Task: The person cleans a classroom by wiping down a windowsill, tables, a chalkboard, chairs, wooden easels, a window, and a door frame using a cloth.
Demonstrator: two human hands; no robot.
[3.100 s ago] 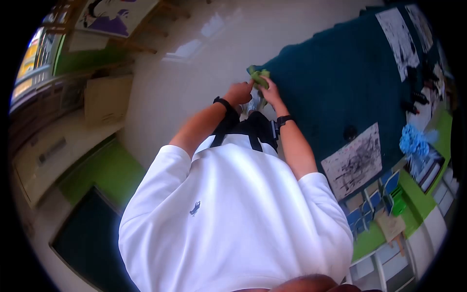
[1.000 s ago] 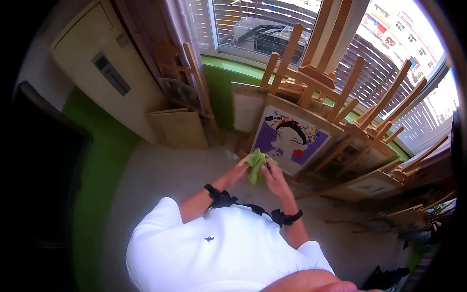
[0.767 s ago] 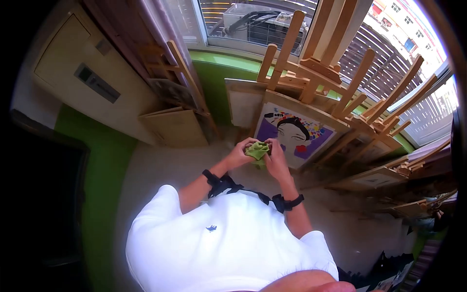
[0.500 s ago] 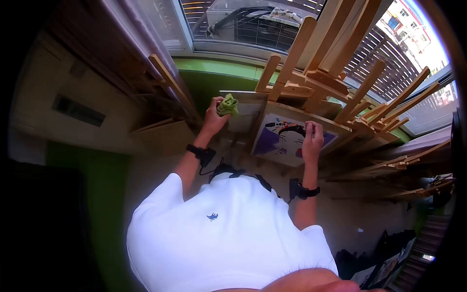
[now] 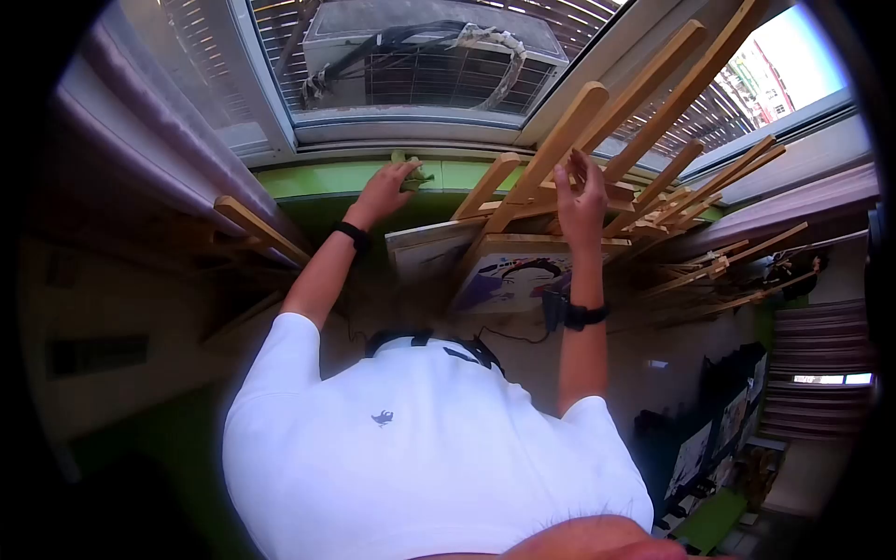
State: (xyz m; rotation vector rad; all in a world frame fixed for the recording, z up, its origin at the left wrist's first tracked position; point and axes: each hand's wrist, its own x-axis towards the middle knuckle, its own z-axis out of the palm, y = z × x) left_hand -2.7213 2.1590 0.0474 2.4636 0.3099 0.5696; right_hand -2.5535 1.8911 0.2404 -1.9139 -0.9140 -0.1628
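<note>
The green cloth (image 5: 419, 176) lay bunched under and beside the fingers of the left hand (image 5: 384, 192), on the green window sill (image 5: 317, 179); whether they gripped it or only pressed it could not be told. The right hand (image 5: 582, 201) was well apart from the cloth, its fingers loosely parted near the wooden easel (image 5: 562, 126).
</note>
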